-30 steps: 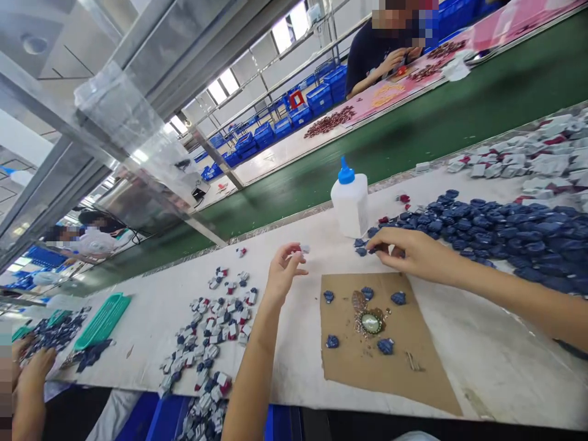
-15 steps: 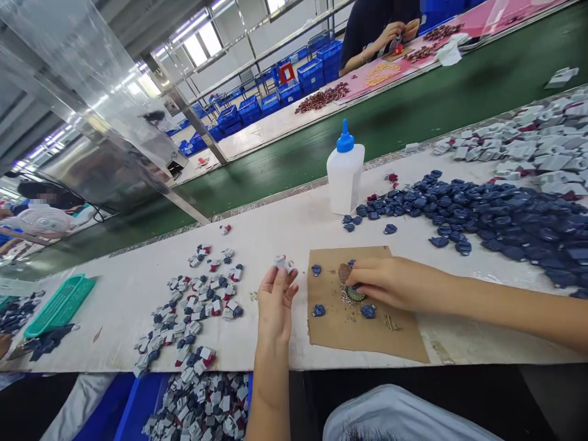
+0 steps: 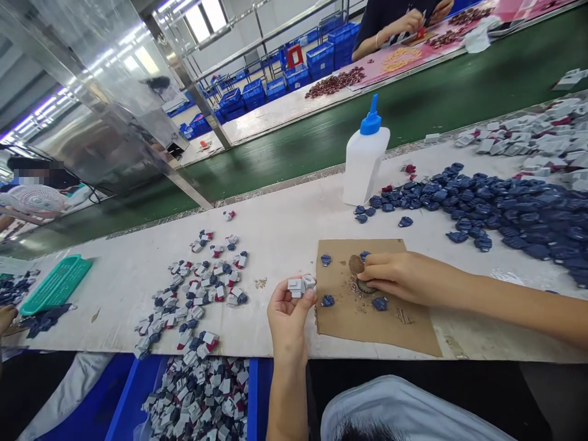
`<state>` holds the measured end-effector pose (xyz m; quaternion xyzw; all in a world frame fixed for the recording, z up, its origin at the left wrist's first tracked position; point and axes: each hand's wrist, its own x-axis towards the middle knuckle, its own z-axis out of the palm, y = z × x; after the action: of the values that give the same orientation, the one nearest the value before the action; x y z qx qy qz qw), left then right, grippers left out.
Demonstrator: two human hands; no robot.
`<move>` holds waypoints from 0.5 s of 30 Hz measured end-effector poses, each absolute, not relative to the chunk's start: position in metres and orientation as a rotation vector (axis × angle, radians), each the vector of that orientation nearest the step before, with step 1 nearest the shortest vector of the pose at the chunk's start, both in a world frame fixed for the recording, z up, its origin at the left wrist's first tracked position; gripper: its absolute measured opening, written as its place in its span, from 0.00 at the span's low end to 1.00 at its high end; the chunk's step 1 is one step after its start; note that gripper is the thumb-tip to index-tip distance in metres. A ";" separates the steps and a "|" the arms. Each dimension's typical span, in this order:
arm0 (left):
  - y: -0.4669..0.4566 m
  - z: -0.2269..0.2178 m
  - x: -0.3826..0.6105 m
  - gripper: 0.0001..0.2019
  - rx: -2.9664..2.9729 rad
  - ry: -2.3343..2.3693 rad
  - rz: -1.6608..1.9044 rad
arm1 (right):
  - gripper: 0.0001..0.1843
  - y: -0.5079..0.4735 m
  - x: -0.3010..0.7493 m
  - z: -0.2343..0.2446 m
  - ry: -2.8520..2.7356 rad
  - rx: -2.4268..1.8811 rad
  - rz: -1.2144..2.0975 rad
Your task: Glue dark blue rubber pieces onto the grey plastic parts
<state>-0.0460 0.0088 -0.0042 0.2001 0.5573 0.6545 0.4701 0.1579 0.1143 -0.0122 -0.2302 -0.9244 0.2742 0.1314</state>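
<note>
My left hand (image 3: pixel 287 318) is closed round a small grey-white plastic piece (image 3: pixel 301 284), held up at the near edge of the white bench (image 3: pixel 285 236). My right hand (image 3: pixel 399 277) rests on a brown cardboard sheet (image 3: pixel 367 318), its fingertips pinched down at a glue-stained spot by a round brown cap (image 3: pixel 356 264); what they pinch is hidden. A few small blue pieces (image 3: pixel 327 300) lie on the cardboard round that spot.
A white glue bottle with a blue nozzle (image 3: pixel 365 159) stands behind the cardboard. A big heap of blue pieces (image 3: pixel 500 211) lies right, grey pieces (image 3: pixel 537 141) beyond. Assembled pieces (image 3: pixel 202 282) are scattered left, more in a blue bin (image 3: pixel 202 401). A green tray (image 3: pixel 57 283) lies far left. Other people work nearby.
My right hand came back from the blue heap to the glue spot on the cardboard. My left hand dropped toward the bench's near edge, still holding the grey piece.
</note>
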 end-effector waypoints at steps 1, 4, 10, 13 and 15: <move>0.008 -0.004 -0.044 0.13 0.520 1.375 1.599 | 0.16 0.115 0.158 -0.010 -2.668 -0.690 0.841; 0.007 -0.004 -0.035 0.13 0.539 1.364 1.598 | 0.13 0.115 0.159 -0.002 -2.491 -0.834 1.088; 0.007 -0.001 -0.012 0.13 0.483 1.280 1.577 | 0.18 0.111 0.156 0.021 -2.034 -1.039 1.533; 0.008 0.004 -0.008 0.13 0.485 1.259 1.580 | 0.18 0.104 0.153 0.030 -1.979 -1.037 1.567; 0.008 0.007 -0.006 0.12 0.500 1.247 1.573 | 0.18 0.098 0.150 0.035 -1.961 -1.034 1.513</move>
<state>-0.0065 0.0078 0.0069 0.2078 0.5182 0.6535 0.5111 0.1504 0.0978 0.0345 -0.3753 -0.7115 0.5491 0.2269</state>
